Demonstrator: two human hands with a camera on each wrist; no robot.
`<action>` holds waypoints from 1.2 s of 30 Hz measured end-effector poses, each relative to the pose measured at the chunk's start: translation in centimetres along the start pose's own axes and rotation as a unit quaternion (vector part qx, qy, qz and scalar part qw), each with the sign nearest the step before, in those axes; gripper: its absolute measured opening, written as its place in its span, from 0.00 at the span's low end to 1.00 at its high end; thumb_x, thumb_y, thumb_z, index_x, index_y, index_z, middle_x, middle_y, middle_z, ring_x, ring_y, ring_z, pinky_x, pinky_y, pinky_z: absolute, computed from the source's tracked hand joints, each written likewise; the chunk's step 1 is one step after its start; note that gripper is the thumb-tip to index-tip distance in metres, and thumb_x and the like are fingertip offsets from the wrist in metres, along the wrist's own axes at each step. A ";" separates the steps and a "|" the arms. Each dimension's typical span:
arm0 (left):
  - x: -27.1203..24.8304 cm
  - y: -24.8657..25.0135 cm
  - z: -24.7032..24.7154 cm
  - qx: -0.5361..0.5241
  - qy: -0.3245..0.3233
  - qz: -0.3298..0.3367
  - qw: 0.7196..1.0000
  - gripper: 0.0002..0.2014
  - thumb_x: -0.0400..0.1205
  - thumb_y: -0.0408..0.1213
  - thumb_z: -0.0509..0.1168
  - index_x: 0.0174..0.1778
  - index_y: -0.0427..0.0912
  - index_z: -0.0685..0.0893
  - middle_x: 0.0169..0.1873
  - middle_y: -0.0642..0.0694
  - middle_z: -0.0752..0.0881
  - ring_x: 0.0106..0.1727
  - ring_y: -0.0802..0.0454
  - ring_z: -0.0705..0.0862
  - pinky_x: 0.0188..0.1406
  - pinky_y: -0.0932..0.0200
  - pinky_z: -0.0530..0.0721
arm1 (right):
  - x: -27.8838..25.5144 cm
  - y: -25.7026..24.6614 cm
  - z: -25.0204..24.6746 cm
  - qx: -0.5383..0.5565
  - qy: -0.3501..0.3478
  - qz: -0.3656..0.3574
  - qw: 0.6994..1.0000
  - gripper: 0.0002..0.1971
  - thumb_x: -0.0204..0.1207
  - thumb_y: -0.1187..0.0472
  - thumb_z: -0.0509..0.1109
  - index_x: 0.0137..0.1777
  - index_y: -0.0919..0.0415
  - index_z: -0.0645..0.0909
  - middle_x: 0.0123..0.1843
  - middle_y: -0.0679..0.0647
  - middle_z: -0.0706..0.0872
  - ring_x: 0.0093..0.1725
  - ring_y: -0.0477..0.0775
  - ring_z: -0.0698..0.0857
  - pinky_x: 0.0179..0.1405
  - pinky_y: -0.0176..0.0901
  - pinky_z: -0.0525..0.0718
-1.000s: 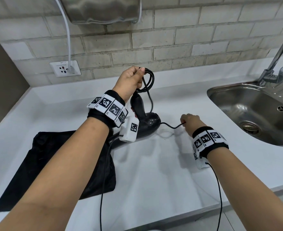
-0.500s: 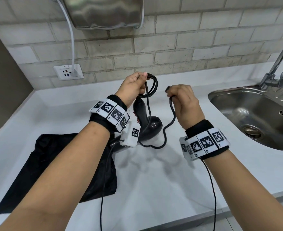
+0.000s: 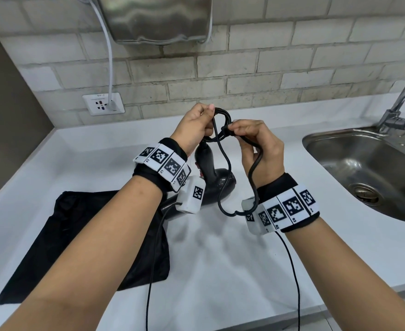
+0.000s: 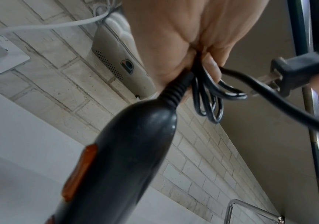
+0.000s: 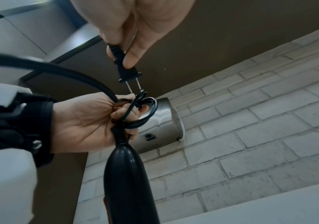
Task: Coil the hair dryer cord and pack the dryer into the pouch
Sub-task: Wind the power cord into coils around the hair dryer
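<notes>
The black hair dryer [image 3: 212,180] lies on the white counter with its handle [image 4: 128,151] pointing up. Above the handle my left hand [image 3: 206,115] grips several coiled loops of the black cord [image 3: 221,115]. My right hand [image 3: 232,130] pinches the cord's plug [image 5: 128,71] between thumb and fingers, its two prongs right at the coil [image 5: 145,109]. One loose loop of cord [image 3: 225,206] hangs from the hands down beside the dryer. The black pouch [image 3: 89,235] lies flat on the counter at the left, under my left forearm.
A steel sink [image 3: 340,139] with a faucet [image 3: 402,103] is on the right. A wall socket [image 3: 103,103] holds a white plug whose cable runs up to a steel wall unit [image 3: 158,17]. Thin black wires hang from both wrist cameras.
My right hand lifted the cord's end off the counter and brought it up to the left hand's coil. The slack loop has shortened. The left hand stayed in place.
</notes>
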State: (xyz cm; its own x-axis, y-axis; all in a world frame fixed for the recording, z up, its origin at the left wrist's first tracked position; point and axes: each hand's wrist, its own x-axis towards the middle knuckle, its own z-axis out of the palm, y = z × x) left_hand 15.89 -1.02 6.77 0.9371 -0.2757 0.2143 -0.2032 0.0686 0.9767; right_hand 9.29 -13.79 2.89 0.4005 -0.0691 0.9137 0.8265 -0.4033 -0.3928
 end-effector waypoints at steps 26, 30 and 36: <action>1.1 -0.4 -0.6 -0.033 -0.001 0.029 0.999 0.10 0.86 0.34 0.53 0.41 0.42 0.77 0.30 0.46 0.70 0.17 0.65 0.68 0.18 0.76 0.67 | 1.4 2.7 0.5 -0.072 -0.086 0.028 0.993 0.07 0.69 0.80 0.62 0.42 0.71 0.78 0.47 0.62 0.87 0.53 0.50 0.83 0.57 0.23 0.77; 1.3 -0.4 -0.6 -0.042 0.000 0.027 0.999 0.11 0.86 0.33 0.53 0.40 0.40 0.76 0.29 0.46 0.70 0.17 0.65 0.66 0.18 0.76 0.65 | 1.4 2.8 1.0 -0.074 -0.046 0.045 0.995 0.08 0.71 0.76 0.61 0.43 0.65 0.77 0.47 0.58 0.85 0.50 0.56 0.85 0.57 0.21 0.77; 1.4 -0.1 -0.6 -0.029 0.015 0.016 0.999 0.12 0.86 0.33 0.54 0.39 0.41 0.79 0.20 0.55 0.74 0.17 0.64 0.66 0.18 0.75 0.66 | 1.7 3.3 0.8 -0.141 -0.132 -0.005 0.981 0.16 0.65 0.82 0.56 0.46 0.67 0.77 0.44 0.64 0.86 0.51 0.53 0.79 0.51 0.34 0.81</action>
State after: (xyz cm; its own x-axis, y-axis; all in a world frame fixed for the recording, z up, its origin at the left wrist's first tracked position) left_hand 17.40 -0.86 6.98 0.9388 -0.2435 0.2437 -0.2167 0.1327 0.9672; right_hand 13.00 -14.49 3.04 0.5121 0.1596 0.8440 0.7037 -0.6413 -0.3057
